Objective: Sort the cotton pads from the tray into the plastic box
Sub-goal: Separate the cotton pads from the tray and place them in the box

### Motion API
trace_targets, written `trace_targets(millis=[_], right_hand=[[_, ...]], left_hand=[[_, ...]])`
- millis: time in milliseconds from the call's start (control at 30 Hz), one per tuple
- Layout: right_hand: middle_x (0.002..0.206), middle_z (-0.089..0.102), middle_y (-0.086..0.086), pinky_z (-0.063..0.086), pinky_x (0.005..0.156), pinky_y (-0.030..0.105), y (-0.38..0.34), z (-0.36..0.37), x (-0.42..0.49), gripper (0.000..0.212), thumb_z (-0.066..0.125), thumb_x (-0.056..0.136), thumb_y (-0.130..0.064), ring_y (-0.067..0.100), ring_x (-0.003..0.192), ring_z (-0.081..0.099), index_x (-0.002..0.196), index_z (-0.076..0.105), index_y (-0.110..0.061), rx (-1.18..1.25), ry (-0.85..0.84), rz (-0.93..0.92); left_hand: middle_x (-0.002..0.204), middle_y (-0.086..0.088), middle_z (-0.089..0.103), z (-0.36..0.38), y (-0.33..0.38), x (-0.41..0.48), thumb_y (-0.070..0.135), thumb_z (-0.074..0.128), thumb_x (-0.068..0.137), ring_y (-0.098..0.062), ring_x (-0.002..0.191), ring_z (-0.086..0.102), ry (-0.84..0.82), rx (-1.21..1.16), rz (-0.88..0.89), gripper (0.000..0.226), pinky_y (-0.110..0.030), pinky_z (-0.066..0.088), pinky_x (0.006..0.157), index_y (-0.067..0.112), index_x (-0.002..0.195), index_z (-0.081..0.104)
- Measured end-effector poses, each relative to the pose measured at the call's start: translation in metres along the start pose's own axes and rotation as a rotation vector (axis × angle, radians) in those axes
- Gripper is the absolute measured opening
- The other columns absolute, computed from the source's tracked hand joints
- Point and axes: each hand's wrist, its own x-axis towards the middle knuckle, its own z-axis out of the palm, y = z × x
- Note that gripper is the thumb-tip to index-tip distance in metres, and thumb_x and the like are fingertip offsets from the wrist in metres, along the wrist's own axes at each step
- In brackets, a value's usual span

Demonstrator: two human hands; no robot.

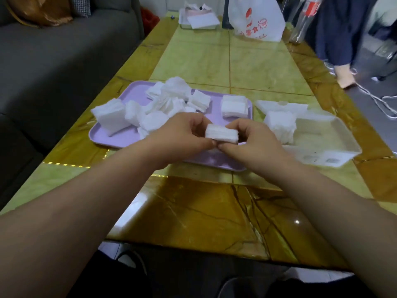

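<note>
Both hands meet over the near edge of the lilac tray, the left hand and right hand pinching a small stack of cotton pads between thumbs and curled fingers, one hand at each end. More pads lie heaped and in loose piles across the tray, with one neat pile at its right end. The white box sits just right of the tray on the table, open, with a block of pads standing at its left end.
</note>
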Motion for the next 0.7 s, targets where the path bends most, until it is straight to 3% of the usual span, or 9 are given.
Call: trace_targets(millis=[100, 167, 233, 333, 467, 567, 700], right_hand=[[0.103, 0.073, -0.006, 0.056, 0.091, 0.032, 0.002, 0.001, 0.001, 0.026, 0.078, 0.083, -0.017, 0.011, 0.095, 0.068, 0.107, 0.072, -0.024, -0.088, -0.025, -0.049], [0.125, 0.068, -0.005, 0.050, 0.105, 0.032, 0.002, 0.001, 0.000, 0.045, 0.074, 0.088, -0.019, 0.012, 0.114, 0.063, 0.132, 0.065, -0.028, -0.164, -0.059, -0.098], [0.139, 0.061, -0.003, 0.042, 0.107, 0.024, -0.001, 0.002, -0.001, 0.053, 0.068, 0.095, -0.023, 0.012, 0.126, 0.056, 0.146, 0.055, -0.029, -0.265, -0.111, -0.152], [0.137, 0.062, -0.002, 0.034, 0.094, 0.014, -0.002, 0.003, -0.002, 0.050, 0.063, 0.099, -0.023, 0.016, 0.122, 0.057, 0.148, 0.054, -0.027, -0.361, -0.130, -0.163], [0.121, 0.070, -0.005, 0.041, 0.087, 0.018, -0.001, 0.004, 0.001, 0.040, 0.066, 0.095, -0.026, 0.014, 0.107, 0.065, 0.135, 0.063, -0.026, -0.300, -0.044, -0.088], [0.109, 0.068, -0.008, 0.043, 0.079, 0.020, -0.001, 0.006, 0.003, 0.030, 0.065, 0.094, -0.024, 0.011, 0.096, 0.062, 0.125, 0.065, -0.025, -0.241, 0.038, -0.071], [0.106, 0.061, -0.010, 0.042, 0.078, 0.023, -0.003, 0.010, 0.005, 0.027, 0.062, 0.095, -0.020, 0.012, 0.095, 0.058, 0.122, 0.061, -0.023, -0.242, 0.073, -0.061]], left_hand=[[0.086, -0.001, 0.077, 0.000, -0.003, 0.003, 0.020, 0.080, 0.081, -0.020, 0.080, 0.072, 0.014, 0.206, 0.035, 0.012, -0.039, 0.057, 0.075, 0.021, 0.092, 0.074], [0.077, 0.003, 0.072, -0.001, -0.003, 0.005, 0.022, 0.081, 0.080, -0.015, 0.069, 0.065, 0.013, 0.243, 0.024, 0.011, -0.034, 0.053, 0.067, 0.022, 0.089, 0.075], [0.069, 0.005, 0.063, -0.002, -0.002, 0.005, 0.023, 0.081, 0.080, -0.010, 0.060, 0.054, 0.005, 0.258, 0.022, 0.009, -0.026, 0.045, 0.060, 0.022, 0.088, 0.076], [0.071, 0.007, 0.065, -0.006, -0.001, 0.005, 0.015, 0.076, 0.082, -0.006, 0.059, 0.055, 0.005, 0.291, 0.039, 0.015, -0.024, 0.047, 0.058, 0.025, 0.094, 0.076], [0.094, 0.012, 0.066, -0.022, -0.010, 0.012, 0.012, 0.065, 0.086, -0.002, 0.071, 0.056, 0.219, 0.392, 0.092, 0.026, -0.016, 0.044, 0.068, 0.026, 0.106, 0.072], [0.110, 0.009, 0.066, -0.025, -0.020, 0.018, 0.023, 0.066, 0.092, -0.010, 0.088, 0.057, 0.298, 0.443, 0.073, 0.024, -0.022, 0.042, 0.082, 0.025, 0.116, 0.071], [0.102, 0.007, 0.069, -0.017, -0.026, 0.024, 0.028, 0.068, 0.092, -0.015, 0.092, 0.062, 0.241, 0.473, 0.049, 0.027, -0.027, 0.048, 0.084, 0.023, 0.119, 0.069]])
